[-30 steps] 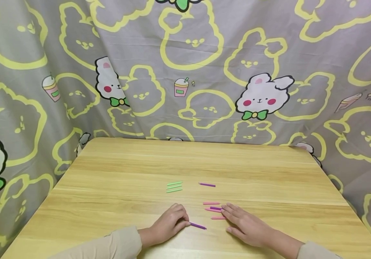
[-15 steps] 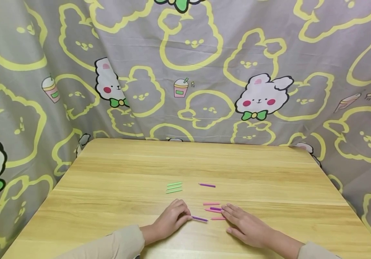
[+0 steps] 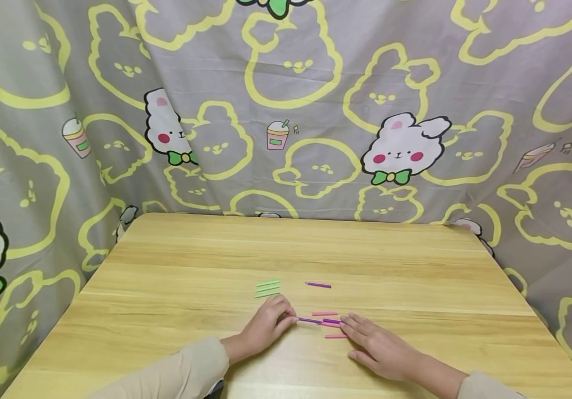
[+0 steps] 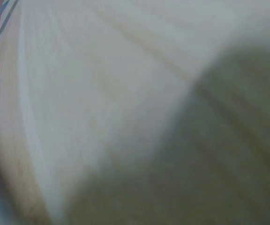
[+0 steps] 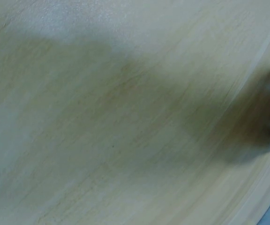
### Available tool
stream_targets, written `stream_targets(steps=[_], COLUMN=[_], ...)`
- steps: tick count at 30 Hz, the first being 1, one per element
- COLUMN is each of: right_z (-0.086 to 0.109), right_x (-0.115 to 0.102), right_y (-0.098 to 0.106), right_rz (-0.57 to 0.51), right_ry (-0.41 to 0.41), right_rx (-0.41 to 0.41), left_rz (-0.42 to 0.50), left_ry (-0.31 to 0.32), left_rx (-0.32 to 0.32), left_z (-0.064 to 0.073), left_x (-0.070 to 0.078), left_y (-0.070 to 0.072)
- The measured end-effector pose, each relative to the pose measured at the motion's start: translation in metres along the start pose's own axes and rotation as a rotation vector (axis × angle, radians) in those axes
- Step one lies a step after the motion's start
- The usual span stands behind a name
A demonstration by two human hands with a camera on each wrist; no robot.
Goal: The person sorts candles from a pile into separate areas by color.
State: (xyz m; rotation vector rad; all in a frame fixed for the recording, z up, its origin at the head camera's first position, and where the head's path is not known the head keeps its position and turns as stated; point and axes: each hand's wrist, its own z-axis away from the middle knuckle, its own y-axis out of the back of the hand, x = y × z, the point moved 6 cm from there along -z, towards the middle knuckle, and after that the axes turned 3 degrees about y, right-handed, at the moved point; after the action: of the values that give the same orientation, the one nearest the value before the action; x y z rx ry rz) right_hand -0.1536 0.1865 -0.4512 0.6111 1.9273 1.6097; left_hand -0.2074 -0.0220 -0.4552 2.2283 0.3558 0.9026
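Observation:
Between thumb and fingertips, my left hand (image 3: 268, 322) pinches one end of a thin purple stick (image 3: 309, 320). The stick's far end overlaps the left ends of another purple stick (image 3: 331, 321) and a pink stick (image 3: 333, 325). My right hand (image 3: 378, 343) lies with straight fingers on the table, its fingertips at the right ends of these sticks and of a lower pink stick (image 3: 335, 336), partly hiding them. A third pink stick (image 3: 324, 313) lies just beyond. Both wrist views show mostly blurred tabletop, with fingertips only at the edge.
Three green sticks (image 3: 267, 288) lie side by side on the wooden table (image 3: 191, 260), just beyond the left hand. One more purple stick (image 3: 318, 285) lies to their right. A grey patterned curtain (image 3: 226, 72) hangs behind the table and along its sides.
My left hand has moved away from me and slightly right, bringing the pinched purple stick from the near side up to the pink and purple sticks. The right hand has stayed in place.

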Motion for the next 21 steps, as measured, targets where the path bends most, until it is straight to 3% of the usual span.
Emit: stream_targets(steps=[7,21], right_z=[0.000,-0.001], right_x=[0.000,0.001], right_y=[0.000,-0.001], right_rz=[0.008,0.017], right_ry=[0.004,0.005], right_rx=[0.002,0.004], left_rz=[-0.018,-0.050], left_ry=[0.005,0.022], left_rx=[0.038,0.032], left_z=[-0.008,-0.033], left_x=[-0.009,-0.014], left_y=[-0.002,-0.010])
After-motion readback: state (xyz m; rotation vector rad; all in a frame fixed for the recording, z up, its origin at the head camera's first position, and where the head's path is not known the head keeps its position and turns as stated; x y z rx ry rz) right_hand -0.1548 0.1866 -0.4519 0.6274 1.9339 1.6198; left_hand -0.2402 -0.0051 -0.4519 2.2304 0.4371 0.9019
